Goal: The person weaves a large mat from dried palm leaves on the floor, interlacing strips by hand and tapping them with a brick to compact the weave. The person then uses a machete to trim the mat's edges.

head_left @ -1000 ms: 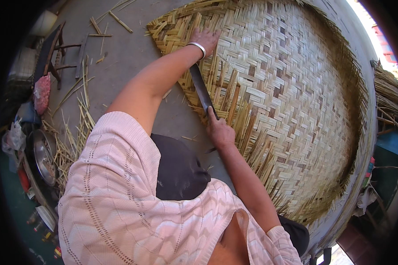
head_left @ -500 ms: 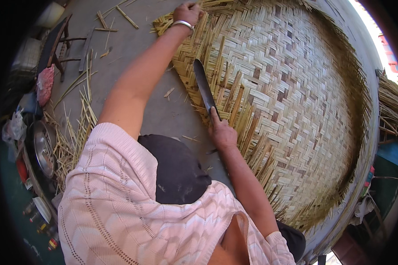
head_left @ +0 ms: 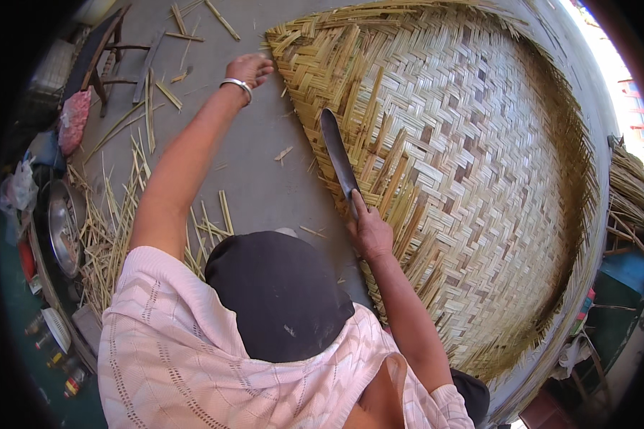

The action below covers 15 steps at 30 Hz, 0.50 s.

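Note:
A large mat point(head_left: 472, 186) woven from pale split strips covers the right half of the view, with upright strip ends along its left side and a fringed rim curving up on the far right. My right hand point(head_left: 371, 233) is wrapped round the lower end of a long dark-bladed knife point(head_left: 339, 154), one finger laid along it. The blade points away from me over the mat's strip ends; I cannot tell whether it touches them. My left hand point(head_left: 250, 70), with a metal bangle point(head_left: 237, 87) at the wrist, is raised over the floor just left of the mat's far corner, fingers apart and empty.
Loose cut strips point(head_left: 114, 250) lie heaped on the floor at my left. A wooden chair point(head_left: 93, 64) lies tipped beyond them, near a pink bag point(head_left: 74, 121) and a round metal pan point(head_left: 66, 227). My dark-clothed knee point(head_left: 279, 293) is bent close to the mat's left edge.
My left hand has moved off the mat's far corner, leftward and toward me, and its fingers have opened. The knife stays in my right hand. The view has shifted slightly.

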{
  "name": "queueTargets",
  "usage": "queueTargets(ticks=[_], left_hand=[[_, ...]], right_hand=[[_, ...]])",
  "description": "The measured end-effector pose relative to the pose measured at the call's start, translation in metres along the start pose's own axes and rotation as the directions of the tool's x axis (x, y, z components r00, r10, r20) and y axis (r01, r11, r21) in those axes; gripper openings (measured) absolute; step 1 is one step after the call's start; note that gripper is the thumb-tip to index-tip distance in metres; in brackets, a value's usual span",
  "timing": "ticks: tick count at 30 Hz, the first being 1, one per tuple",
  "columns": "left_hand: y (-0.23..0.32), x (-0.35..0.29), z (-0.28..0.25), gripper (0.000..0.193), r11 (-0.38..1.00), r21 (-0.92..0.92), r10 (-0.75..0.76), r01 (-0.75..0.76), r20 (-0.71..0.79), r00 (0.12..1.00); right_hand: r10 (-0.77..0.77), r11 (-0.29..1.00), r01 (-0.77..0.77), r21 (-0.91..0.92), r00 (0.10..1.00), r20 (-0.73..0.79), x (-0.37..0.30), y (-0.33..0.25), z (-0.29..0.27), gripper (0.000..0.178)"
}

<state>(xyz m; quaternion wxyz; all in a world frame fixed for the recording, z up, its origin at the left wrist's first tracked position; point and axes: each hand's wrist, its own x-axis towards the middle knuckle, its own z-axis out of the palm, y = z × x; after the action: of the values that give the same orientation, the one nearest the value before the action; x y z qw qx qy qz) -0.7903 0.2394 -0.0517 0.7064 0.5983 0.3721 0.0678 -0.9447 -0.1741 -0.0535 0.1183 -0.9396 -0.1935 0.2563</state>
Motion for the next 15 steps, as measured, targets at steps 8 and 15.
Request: queueTargets(ticks=[8, 15], left_hand=[[-0.014, 0.031, 0.132, 0.026, 0.704, 0.549, 0.276, -0.45, 0.373, 0.886], [-0.014, 0.044, 0.14, 0.032, 0.916, 0.34, 0.047, -0.214, 0.437, 0.898]], right_hand=[[0.103, 0.993, -0.104, 0.053, 0.994, 0.03, 0.002, -0.001, 0.0, 0.072], [0.121, 0.992, -0.124, 0.036, 0.99, 0.068, 0.006, 0.001, 0.001, 0.076]])
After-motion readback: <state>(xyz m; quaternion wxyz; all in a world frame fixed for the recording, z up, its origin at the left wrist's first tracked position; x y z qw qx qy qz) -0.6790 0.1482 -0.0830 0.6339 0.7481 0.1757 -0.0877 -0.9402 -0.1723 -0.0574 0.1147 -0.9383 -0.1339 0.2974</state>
